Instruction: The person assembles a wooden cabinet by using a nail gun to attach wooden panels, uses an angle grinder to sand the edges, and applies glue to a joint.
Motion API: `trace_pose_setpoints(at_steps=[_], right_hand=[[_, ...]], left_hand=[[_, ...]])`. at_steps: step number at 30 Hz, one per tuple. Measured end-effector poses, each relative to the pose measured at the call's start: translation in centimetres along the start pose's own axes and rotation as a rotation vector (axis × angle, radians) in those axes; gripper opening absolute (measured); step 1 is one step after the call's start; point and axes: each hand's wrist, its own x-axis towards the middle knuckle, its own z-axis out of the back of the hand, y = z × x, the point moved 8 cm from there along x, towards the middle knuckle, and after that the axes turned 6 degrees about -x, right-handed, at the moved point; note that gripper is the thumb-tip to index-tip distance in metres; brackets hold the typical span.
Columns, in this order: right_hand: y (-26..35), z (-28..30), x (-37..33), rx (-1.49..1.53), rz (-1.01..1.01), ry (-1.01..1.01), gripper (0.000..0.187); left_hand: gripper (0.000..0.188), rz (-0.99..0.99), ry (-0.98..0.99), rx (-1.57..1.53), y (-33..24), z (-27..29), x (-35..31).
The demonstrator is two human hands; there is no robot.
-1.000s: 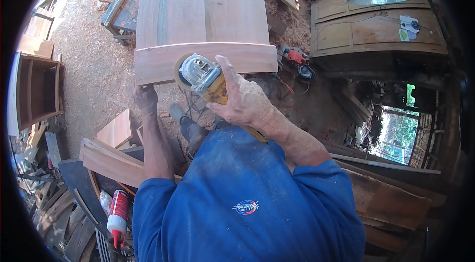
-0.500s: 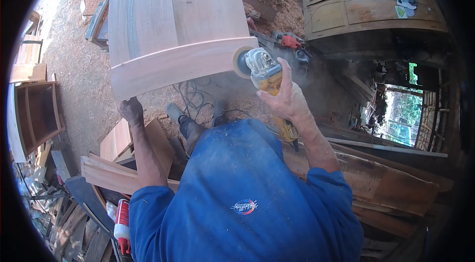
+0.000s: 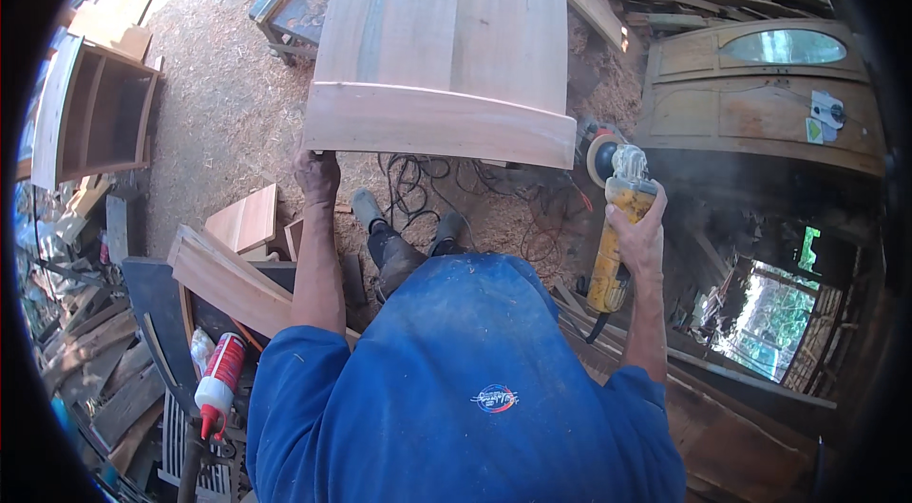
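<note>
A large wooden panel, made of several joined boards with a raised strip across its near end, lies ahead of me. At the panel's near left corner, my left hand is closed on the edge from below; its fingertips are partly hidden. My right hand grips a yellow angle grinder by its body, out beyond the near right corner. The grinder's round disc stands just off the panel's right end. Pale dust hangs around the tool.
Coiled cables lie on the shavings-covered floor near my feet. Cut boards and a red-and-white glue bottle are at left. A carved wooden door lies at right. Behind the panel's left side stands a low bench.
The grinder has moved right, from against the panel's right corner to apart from it. My view has shifted, and the panel's near end now looks more level. My left hand keeps its corner.
</note>
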Motion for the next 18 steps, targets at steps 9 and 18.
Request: trace_pose_setpoints(at_steps=[9,18], right_hand=[[26.3,-13.6,-4.9,-0.036,0.635,0.583,0.1],[31.6,-18.6,-5.4,-0.285,0.706,0.637,0.102]], left_hand=[[0.041,-0.096,-0.005,-0.078,-0.3,0.6,0.3],[0.029,-0.164,0.042,-0.012,-0.2,0.1,0.0]])
